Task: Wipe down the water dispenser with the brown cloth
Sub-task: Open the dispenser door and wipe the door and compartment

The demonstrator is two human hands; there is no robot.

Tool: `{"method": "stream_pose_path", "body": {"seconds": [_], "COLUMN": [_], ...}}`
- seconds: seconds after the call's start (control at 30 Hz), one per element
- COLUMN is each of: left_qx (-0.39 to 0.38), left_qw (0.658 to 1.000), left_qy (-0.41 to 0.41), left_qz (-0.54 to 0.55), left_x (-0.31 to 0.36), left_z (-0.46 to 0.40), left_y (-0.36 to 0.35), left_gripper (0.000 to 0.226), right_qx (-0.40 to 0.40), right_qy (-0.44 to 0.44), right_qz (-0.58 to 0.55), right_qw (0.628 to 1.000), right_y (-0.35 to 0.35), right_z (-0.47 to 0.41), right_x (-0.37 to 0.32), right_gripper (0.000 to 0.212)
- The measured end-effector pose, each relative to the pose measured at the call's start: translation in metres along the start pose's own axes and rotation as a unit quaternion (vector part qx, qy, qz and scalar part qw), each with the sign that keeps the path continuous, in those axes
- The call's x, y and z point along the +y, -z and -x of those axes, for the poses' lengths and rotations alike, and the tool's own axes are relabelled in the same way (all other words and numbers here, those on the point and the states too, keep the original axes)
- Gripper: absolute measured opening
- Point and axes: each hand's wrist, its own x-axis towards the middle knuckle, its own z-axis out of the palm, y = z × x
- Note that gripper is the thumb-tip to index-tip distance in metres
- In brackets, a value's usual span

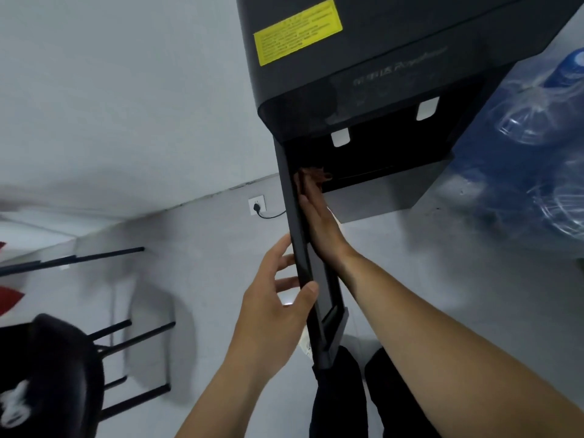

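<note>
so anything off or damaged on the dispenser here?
No visible damage or spills. The dispenser door is swung open, held by the left hand; the right hand presses the cloth inside.

Beside us: blue water jugs (537, 128), stacked.
Wall: socket (256, 204), a cord plugged in.
Floor: black chair (57, 368).

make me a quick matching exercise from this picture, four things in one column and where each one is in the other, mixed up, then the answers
Things:
1. brown cloth
2. left hand
3. yellow label
4. water bottles

Places:
A. on top of the water dispenser
B. beside the dispenser, wrapped in clear plastic
C. gripping the edge of the open door
D. under the right hand, at the recess below the taps

Pairs: 1-D, 2-C, 3-A, 4-B
</note>
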Motion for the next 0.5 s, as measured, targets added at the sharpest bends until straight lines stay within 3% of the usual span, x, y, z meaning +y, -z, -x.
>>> {"method": "stream_pose_path", "body": {"seconds": [0.17, 0.3, 0.5], "left_qx": [-0.001, -0.002, -0.009], "left_qw": [1.0, 1.0, 1.0], "left_qy": [0.0, 0.01, 0.002], "left_qz": [-0.002, 0.003, 0.011], "left_x": [-0.004, -0.006, -0.004], "left_z": [-0.002, -0.003, -0.004], "left_y": [0.002, 0.006, 0.007], "left_gripper": [0.07, 0.069, 0.07], "right_qx": [-0.019, -0.008, -0.025], "right_qy": [-0.036, -0.05, 0.0], "right_qz": [0.031, -0.008, -0.051], "right_qw": [0.999, 0.999, 0.998], "right_y": [0.003, 0.002, -0.002], "right_z": [-0.01, 0.004, 0.061], "right_x": [0.045, 0.018, 0.0], "right_gripper": [0.052, 0.048, 0.042]}}
